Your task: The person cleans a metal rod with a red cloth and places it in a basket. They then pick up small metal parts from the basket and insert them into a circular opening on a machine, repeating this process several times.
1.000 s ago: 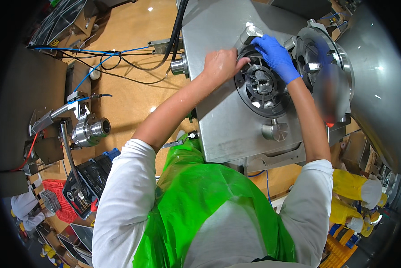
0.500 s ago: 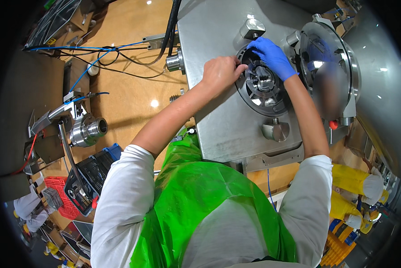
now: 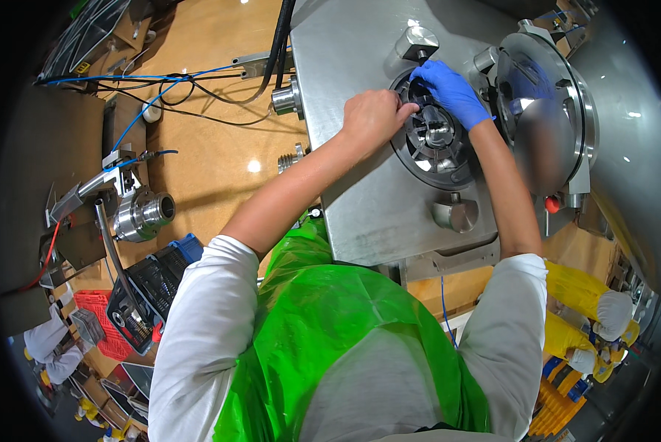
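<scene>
A round opening with a dark ring (image 3: pixel 459 179) is set in the steel machine housing (image 3: pixel 367 214). A slotted metal rotor (image 3: pixel 439 134) sits inside it. My bare left hand (image 3: pixel 373 118) is at the opening's left edge, its fingers curled and its thumb pointing toward the rotor. Over the upper rim, my blue-gloved right hand (image 3: pixel 453 92) bends its fingers down into the ring. Both sets of fingertips meet close together at the upper left of the rotor; whatever they grip there is hidden.
Steel clamp knobs stand above (image 3: pixel 417 43) and below (image 3: pixel 456 214) the opening. To the right hangs a round hinged cover (image 3: pixel 540 155). A black tool case (image 3: pixel 142 295) and red crate (image 3: pixel 98 324) lie at lower left. People in yellow aprons (image 3: pixel 577 291) are at lower right.
My left hand has shifted slightly right, its thumb now further over the opening. My right hand has barely moved, its fingers still at the upper rim.
</scene>
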`<state>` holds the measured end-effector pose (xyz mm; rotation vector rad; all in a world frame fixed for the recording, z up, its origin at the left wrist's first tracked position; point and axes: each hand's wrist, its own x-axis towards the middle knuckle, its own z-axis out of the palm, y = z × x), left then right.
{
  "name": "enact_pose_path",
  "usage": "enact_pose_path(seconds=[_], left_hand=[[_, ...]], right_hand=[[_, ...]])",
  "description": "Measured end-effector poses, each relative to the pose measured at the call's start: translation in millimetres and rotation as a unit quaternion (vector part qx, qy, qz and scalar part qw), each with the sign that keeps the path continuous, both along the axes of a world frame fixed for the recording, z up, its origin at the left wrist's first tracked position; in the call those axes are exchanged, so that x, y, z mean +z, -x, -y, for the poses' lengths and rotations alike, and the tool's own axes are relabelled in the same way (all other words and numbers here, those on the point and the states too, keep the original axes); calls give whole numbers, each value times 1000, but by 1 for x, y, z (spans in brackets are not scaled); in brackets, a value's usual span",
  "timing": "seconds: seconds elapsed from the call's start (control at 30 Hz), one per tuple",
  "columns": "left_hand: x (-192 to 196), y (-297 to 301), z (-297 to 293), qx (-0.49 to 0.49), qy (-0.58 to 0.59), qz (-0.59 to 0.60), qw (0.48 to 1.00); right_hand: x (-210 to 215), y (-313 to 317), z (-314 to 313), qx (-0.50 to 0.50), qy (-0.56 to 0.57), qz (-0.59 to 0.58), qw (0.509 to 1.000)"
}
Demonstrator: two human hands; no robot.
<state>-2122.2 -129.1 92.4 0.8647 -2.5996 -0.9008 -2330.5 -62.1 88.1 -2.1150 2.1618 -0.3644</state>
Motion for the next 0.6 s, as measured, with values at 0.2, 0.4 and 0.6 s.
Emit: enact_pose_path(seconds=[0.2,0.4,0.6], left_hand=[[-15,15,-3,22,17,17,999],[-19,19,-1,11,-25,-3,1000],[-21,21,2,-6,-52,-4,999]], right_hand=[[-13,12,-6,-1,35,-28,999],[-17,17,-3,37,58,-36,997],[-23,28,-1,26,24,22,999]])
